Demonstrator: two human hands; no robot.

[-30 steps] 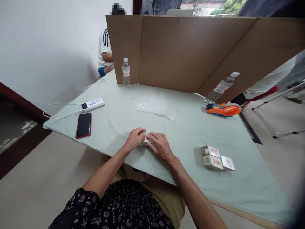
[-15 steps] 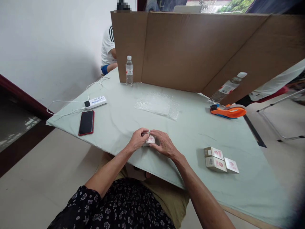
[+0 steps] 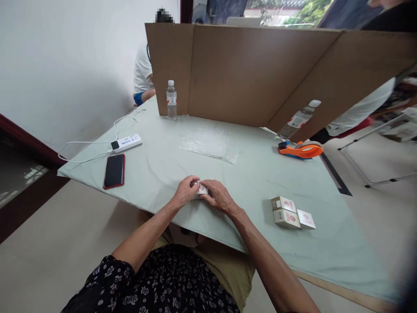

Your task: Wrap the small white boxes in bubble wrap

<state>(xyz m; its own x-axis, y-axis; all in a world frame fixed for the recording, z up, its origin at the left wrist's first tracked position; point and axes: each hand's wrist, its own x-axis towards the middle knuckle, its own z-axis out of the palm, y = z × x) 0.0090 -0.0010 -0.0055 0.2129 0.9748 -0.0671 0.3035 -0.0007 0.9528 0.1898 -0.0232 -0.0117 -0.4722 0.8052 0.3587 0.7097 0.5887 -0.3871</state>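
Near the front edge of the table, a small white box with a red print (image 3: 202,190) sits between my two hands. My left hand (image 3: 186,190) is closed on its left side, thumb and fingers at the top. From the right, my right hand (image 3: 217,195) grips the box with its thumb low and its fingers along the far side. Much of the box is hidden by my fingers. Beyond my hands lies a sheet of clear bubble wrap (image 3: 210,144). To the right stand several similar small boxes (image 3: 288,216), grouped close together.
An orange tape dispenser (image 3: 301,150) lies at the right, near a tilted water bottle (image 3: 298,119). Another bottle (image 3: 171,101) stands by the cardboard screen (image 3: 244,74). A phone (image 3: 114,171) and a white power strip (image 3: 127,142) with cables lie left. A person (image 3: 143,71) sits behind.
The view has shifted slightly, so the table's things appear a little further left. Both hands keep hold of the small box in nearly the same pose.
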